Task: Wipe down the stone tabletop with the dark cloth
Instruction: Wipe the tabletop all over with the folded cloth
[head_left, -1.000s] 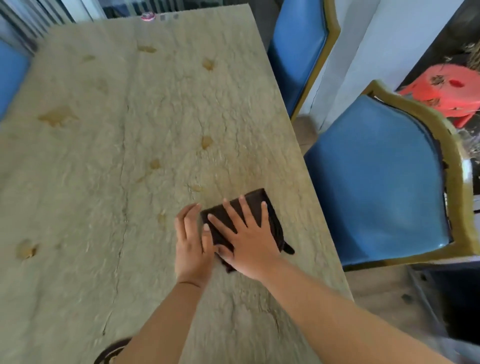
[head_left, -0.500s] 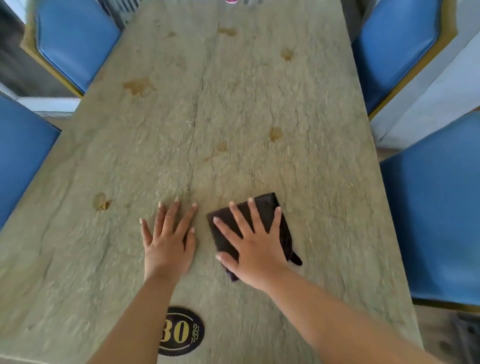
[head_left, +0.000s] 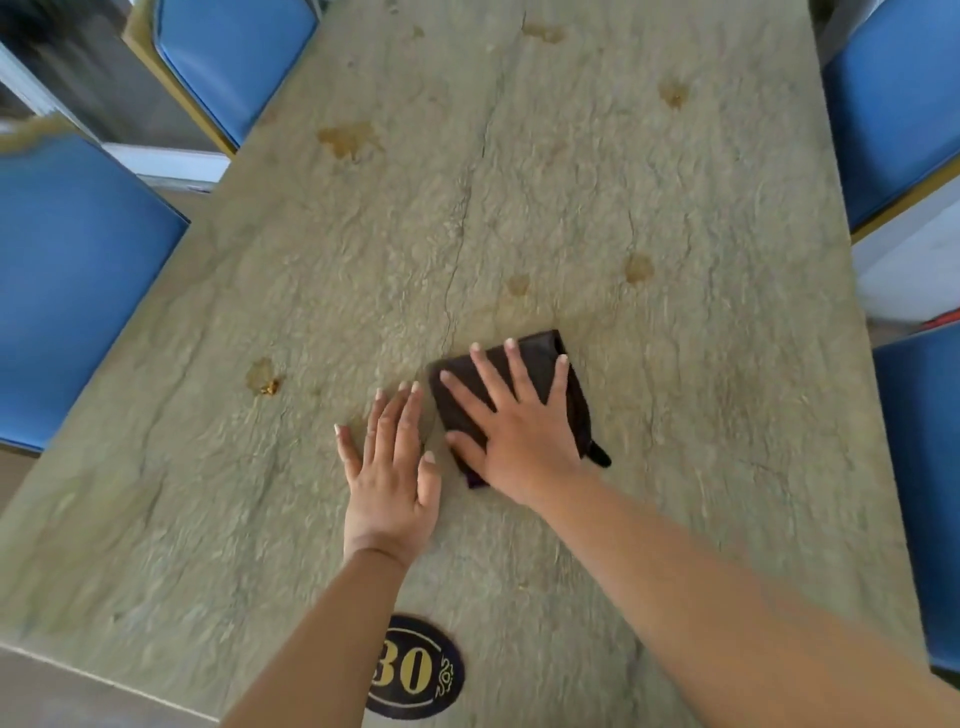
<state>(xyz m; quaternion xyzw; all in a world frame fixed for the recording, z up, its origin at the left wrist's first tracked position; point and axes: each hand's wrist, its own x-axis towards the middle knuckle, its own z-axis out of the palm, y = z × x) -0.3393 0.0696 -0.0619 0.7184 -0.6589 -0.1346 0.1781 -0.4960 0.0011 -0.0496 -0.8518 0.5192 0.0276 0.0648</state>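
The dark cloth (head_left: 540, 353) lies folded flat on the stone tabletop (head_left: 571, 208), right of centre. My right hand (head_left: 519, 441) presses down on it with fingers spread, covering most of it; a small tail of cloth sticks out at the right. My left hand (head_left: 392, 467) rests flat on the bare stone just left of the cloth, fingers together, holding nothing. Brownish stains mark the stone: a large one (head_left: 348, 137) far left, one (head_left: 262, 376) left of my hands, two (head_left: 638, 267) (head_left: 518, 283) just beyond the cloth.
Blue padded chairs stand on both sides: two on the left (head_left: 78, 291) (head_left: 234, 57), two on the right (head_left: 893, 104) (head_left: 924, 467). A black oval plate marked 30 (head_left: 413, 670) sits at the near table edge between my forearms.
My left hand came off the cloth's edge and settled on the stone to its left. My right hand stayed pressed on the cloth, sliding it slightly left. The view swung left.
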